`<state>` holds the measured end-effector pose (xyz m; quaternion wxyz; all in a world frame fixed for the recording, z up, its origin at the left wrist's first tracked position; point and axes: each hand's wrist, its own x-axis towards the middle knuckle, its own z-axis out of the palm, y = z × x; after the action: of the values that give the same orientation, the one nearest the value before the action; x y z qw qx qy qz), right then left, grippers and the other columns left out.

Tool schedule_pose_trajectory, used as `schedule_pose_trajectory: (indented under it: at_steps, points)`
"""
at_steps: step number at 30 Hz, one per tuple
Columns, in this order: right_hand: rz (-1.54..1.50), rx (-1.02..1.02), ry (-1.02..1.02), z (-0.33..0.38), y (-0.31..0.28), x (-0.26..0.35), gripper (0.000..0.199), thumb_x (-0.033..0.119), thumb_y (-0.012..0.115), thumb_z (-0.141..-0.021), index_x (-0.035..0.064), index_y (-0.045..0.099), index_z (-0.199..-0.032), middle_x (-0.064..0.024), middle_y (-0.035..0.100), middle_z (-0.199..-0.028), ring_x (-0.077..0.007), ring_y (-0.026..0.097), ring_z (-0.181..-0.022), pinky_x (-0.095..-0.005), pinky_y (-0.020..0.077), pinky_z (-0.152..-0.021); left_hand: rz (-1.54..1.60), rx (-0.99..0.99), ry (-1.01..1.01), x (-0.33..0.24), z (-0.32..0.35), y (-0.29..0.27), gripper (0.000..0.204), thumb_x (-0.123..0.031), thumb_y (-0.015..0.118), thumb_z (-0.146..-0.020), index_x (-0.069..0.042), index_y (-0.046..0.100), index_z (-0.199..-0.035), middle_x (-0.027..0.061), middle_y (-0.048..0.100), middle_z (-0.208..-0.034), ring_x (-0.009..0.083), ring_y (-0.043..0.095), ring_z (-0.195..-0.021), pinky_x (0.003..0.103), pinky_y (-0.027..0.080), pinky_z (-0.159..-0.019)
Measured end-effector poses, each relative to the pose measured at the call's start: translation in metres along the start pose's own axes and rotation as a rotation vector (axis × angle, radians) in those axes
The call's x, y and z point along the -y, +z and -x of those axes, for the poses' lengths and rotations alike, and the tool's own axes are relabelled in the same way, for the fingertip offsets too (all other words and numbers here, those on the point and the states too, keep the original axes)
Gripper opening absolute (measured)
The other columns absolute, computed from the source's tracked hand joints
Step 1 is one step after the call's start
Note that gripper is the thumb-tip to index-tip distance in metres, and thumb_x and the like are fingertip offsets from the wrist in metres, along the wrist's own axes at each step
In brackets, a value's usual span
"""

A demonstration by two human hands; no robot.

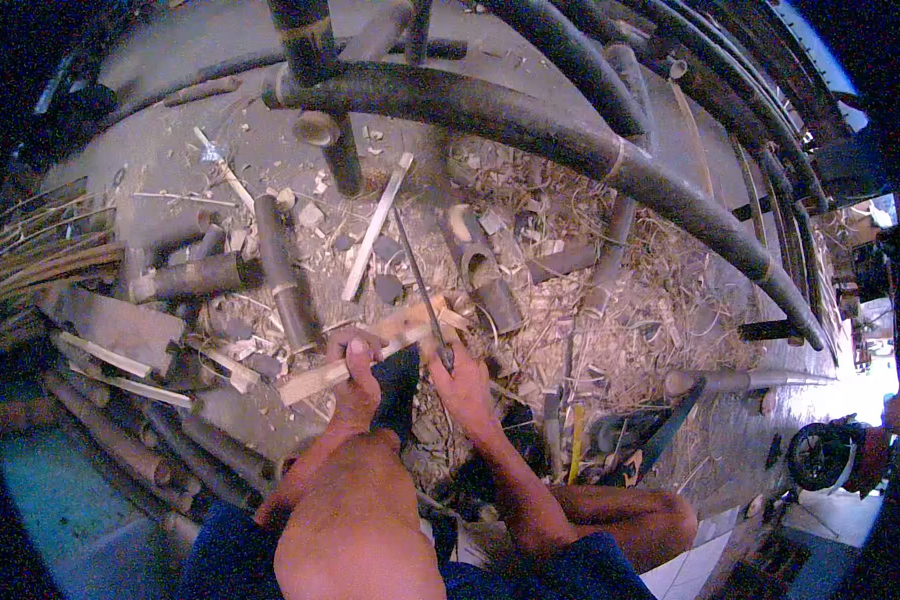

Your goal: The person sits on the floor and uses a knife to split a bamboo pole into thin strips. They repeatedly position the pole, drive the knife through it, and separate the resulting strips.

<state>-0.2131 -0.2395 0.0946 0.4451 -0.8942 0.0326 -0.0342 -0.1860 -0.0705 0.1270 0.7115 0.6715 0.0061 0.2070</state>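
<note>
My left hand (354,372) grips a pale split piece of bamboo (365,352) that lies slanted across a dark block (398,385) between my knees. My right hand (457,378) is closed on the handle of a long thin blade (417,275), which points up and away over the bamboo piece. The blade's lower part meets the pale piece near my right hand. Both forearms come in from the lower edge over my bare knees.
Dark bamboo poles (530,120) form a curved frame overhead and ahead. Cut bamboo tubes (280,265), flat slats (375,228) and shavings litter the concrete floor. More poles are stacked at left (120,440). Tools lie at right (570,440).
</note>
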Motion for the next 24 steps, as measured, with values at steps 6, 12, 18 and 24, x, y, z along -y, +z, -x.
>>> schedule_pose_trajectory:
  at_steps: [6, 12, 18, 24]
  points:
    - [0.251, 0.241, 0.191, -0.002, 0.017, -0.018, 0.034, 0.030, 0.063, -0.088, -0.0021, 0.060, -0.100, -0.0274, 0.066, -0.082, -0.0448, 0.065, -0.078, -0.0537, 0.0499, -0.070, -0.011, 0.092, 0.052, -0.006, -0.002, 0.005, 0.023, -0.024, 0.039, -0.101, -0.004, 0.042, -0.090, 0.0084, 0.050, -0.073, 0.0158, 0.051, -0.067, 0.031, 0.045, -0.064]
    - [0.213, 0.238, 0.208, 0.003, 0.005, -0.017, 0.034, 0.031, 0.065, -0.087, -0.0009, 0.060, -0.099, -0.0257, 0.066, -0.080, -0.0454, 0.064, -0.078, -0.0528, 0.0502, -0.069, -0.035, 0.131, 0.100, -0.014, -0.005, 0.010, 0.024, -0.025, 0.039, -0.102, -0.004, 0.045, -0.092, 0.0085, 0.053, -0.076, 0.0149, 0.049, -0.067, 0.031, 0.043, -0.063]
    - [0.053, 0.019, 0.041, 0.007, 0.010, -0.012, 0.035, 0.031, 0.066, -0.087, -0.0009, 0.058, -0.098, -0.0243, 0.065, -0.075, -0.0454, 0.064, -0.074, -0.0502, 0.0504, -0.065, -0.224, 0.241, 0.136, -0.020, -0.007, 0.005, 0.028, -0.029, 0.039, -0.103, -0.004, 0.046, -0.092, 0.0083, 0.054, -0.078, 0.0159, 0.049, -0.068, 0.032, 0.043, -0.065]
    - [0.172, 0.265, 0.187, 0.022, 0.021, -0.057, 0.038, 0.029, 0.066, -0.085, -0.0022, 0.059, -0.106, -0.0303, 0.064, -0.079, -0.0468, 0.064, -0.074, -0.0547, 0.0493, -0.066, -0.128, 0.244, 0.138, -0.019, -0.010, 0.012, 0.028, -0.029, 0.040, -0.103, -0.005, 0.047, -0.093, 0.0090, 0.054, -0.080, 0.0193, 0.050, -0.070, 0.034, 0.042, -0.067]
